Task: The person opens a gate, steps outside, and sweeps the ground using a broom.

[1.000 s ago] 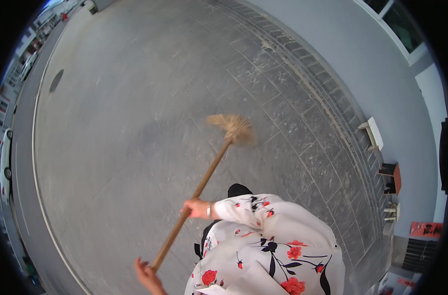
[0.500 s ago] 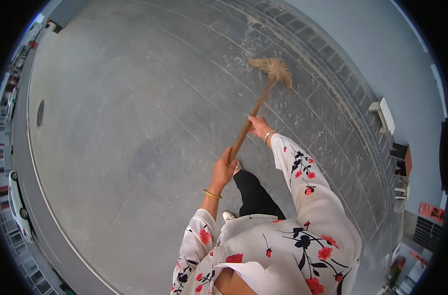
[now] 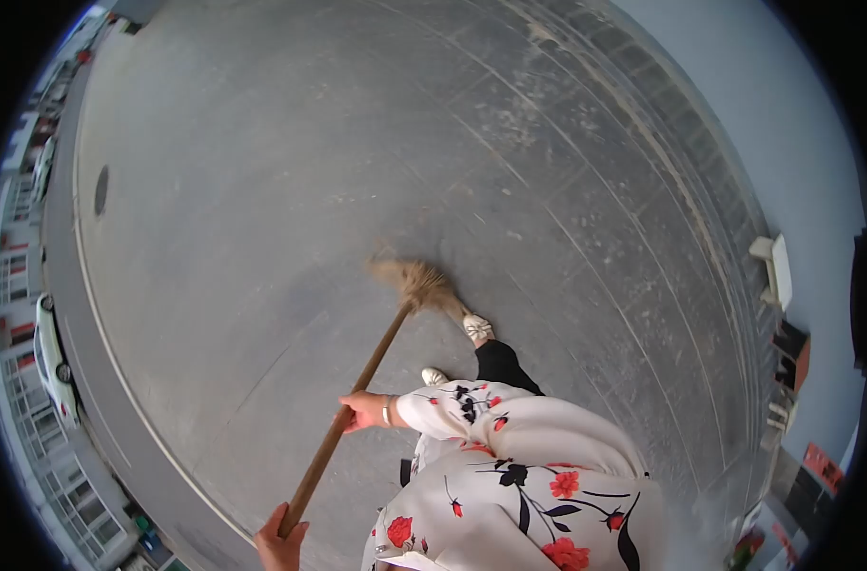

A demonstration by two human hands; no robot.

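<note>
From here I see lots of open ground (image 3: 215,219) ahead and to the left, reaching one road (image 3: 70,295); one wall (image 3: 786,143) edges the right. I count two hands, set apart, wrapped round one broom (image 3: 376,360): left hand (image 3: 281,541) low, right hand (image 3: 363,411) higher. Its brush sits near two shoes (image 3: 476,327) (I can't tell whether it touches one).
</note>
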